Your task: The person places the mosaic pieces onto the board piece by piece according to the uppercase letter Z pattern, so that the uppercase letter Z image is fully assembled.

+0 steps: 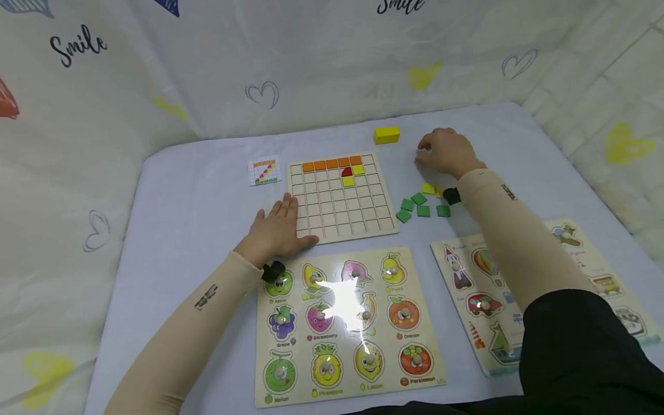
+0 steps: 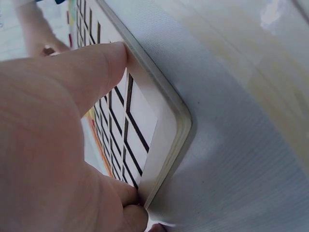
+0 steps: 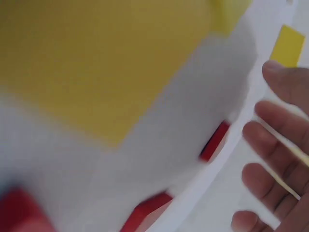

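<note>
My left hand (image 1: 277, 230) rests on the near left corner of a wooden grid board (image 1: 384, 225). Its thumb presses the front rim while the straight fingers lie along the left edge; the left wrist view shows the board corner (image 2: 176, 118) between them. Orange tiles (image 1: 332, 164) fill part of the top row, with a red tile (image 1: 346, 172) and yellow tiles (image 1: 358, 169) below. Over the table, right of a yellow block (image 1: 386, 135), hovers my right hand (image 1: 448, 151). In the right wrist view its fingers (image 3: 270, 142) are loosely bent, apart, with nothing visible between them.
Loose green tiles (image 1: 423, 211) and yellow tiles (image 1: 428, 188) lie right of the board. Red pieces (image 3: 215, 141) appear near the right wrist. A pattern card (image 1: 264, 171) lies left of the board. A fruit puzzle (image 1: 332, 397) and a vehicle puzzle (image 1: 487, 369) lie nearer.
</note>
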Demonstrator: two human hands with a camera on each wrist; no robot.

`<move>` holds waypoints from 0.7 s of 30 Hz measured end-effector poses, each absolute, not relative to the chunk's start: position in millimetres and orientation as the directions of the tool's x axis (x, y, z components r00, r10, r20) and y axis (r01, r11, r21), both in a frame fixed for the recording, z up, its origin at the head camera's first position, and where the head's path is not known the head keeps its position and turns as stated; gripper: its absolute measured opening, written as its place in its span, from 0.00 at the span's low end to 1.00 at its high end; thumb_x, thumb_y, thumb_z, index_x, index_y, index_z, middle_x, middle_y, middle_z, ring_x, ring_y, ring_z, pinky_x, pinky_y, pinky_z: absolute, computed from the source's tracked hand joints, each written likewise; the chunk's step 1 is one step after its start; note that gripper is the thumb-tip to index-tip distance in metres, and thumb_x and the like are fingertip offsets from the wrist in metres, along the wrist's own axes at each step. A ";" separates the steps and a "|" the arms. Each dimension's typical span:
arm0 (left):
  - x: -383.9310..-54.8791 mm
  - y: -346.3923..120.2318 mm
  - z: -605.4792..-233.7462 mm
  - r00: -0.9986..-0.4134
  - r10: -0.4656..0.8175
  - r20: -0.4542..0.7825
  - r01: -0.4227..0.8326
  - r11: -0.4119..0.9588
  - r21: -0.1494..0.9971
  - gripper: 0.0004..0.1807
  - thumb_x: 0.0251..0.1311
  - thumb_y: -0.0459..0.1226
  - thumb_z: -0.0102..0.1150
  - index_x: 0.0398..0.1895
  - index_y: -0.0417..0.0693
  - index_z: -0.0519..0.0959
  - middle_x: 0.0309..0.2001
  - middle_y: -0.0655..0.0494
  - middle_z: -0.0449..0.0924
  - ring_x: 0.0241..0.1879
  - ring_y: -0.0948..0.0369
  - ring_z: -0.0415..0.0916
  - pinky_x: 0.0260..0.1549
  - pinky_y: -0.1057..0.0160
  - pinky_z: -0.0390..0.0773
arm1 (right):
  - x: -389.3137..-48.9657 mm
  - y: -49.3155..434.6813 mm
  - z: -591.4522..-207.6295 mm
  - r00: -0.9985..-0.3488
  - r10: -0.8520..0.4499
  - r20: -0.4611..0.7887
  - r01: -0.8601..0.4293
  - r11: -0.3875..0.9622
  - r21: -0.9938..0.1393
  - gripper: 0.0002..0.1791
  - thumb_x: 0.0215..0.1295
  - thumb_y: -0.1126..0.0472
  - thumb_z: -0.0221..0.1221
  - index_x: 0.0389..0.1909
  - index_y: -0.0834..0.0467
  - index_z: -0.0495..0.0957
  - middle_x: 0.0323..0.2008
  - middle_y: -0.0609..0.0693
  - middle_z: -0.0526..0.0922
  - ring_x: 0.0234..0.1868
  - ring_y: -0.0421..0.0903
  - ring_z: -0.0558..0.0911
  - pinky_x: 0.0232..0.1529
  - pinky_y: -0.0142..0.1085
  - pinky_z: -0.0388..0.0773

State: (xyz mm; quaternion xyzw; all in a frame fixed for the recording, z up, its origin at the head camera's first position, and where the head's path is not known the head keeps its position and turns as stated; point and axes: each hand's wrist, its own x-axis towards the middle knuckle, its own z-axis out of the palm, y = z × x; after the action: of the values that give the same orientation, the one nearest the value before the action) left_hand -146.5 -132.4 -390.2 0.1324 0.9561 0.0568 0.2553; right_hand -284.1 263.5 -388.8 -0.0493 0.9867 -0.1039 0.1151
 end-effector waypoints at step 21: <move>-145.4 -132.9 -389.5 -0.839 0.295 -0.456 0.237 0.955 0.181 0.61 0.68 0.68 0.50 0.85 0.40 0.35 0.86 0.44 0.28 0.86 0.46 0.35 0.81 0.34 0.43 | -279.0 310.1 -384.9 -0.944 -0.032 -0.329 0.038 0.979 -0.202 0.25 0.72 0.54 0.61 0.62 0.66 0.78 0.57 0.68 0.80 0.49 0.61 0.76 0.52 0.57 0.77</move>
State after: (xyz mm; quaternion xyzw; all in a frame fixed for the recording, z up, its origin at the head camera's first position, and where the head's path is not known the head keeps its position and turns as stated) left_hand -145.4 -132.9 -389.5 0.1390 0.9572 0.0586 0.2469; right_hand -279.0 310.1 -384.9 0.0015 0.9804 -0.1032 0.1676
